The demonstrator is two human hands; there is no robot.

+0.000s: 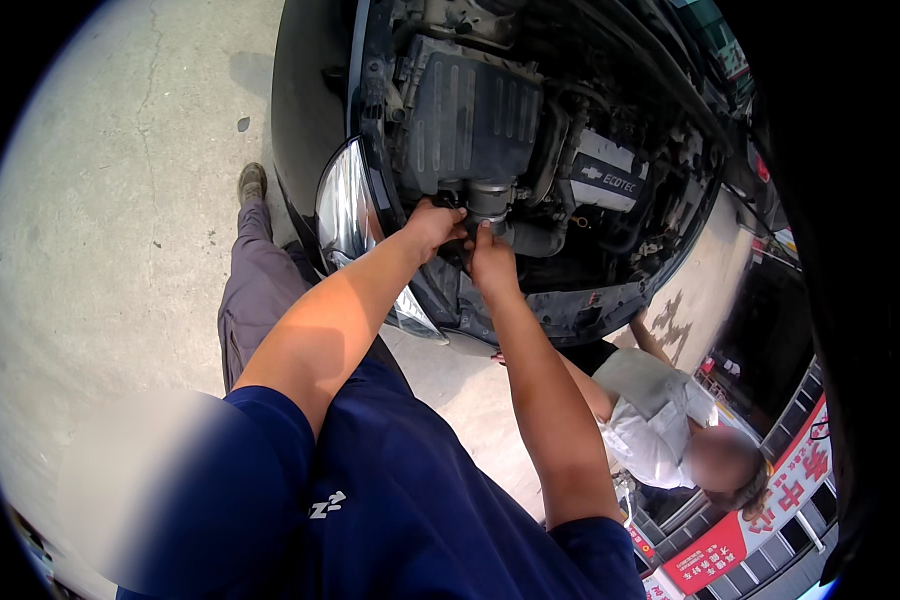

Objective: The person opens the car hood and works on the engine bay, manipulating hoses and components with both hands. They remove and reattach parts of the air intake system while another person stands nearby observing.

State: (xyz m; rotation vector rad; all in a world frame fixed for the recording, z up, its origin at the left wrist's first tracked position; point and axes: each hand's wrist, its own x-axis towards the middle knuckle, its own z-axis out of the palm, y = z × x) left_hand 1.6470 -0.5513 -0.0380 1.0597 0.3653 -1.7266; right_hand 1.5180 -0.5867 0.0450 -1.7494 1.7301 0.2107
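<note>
Both my hands reach into a car's engine bay, close together at its front. My left hand is closed, fingers curled beside the neck below the black air filter box. Just to its right, my right hand is closed too, its thumb raised against the lower end of the grey, ringed duct joint. A black intake hose runs rightward from that joint. Whatever lies between my fingers is hidden by the hands and shadow.
A silver and black engine cover lies right of the filter box. The headlight and the front body edge border my forearms. At right a person in a white shirt is beside the car. A leg in grey trousers shows at left.
</note>
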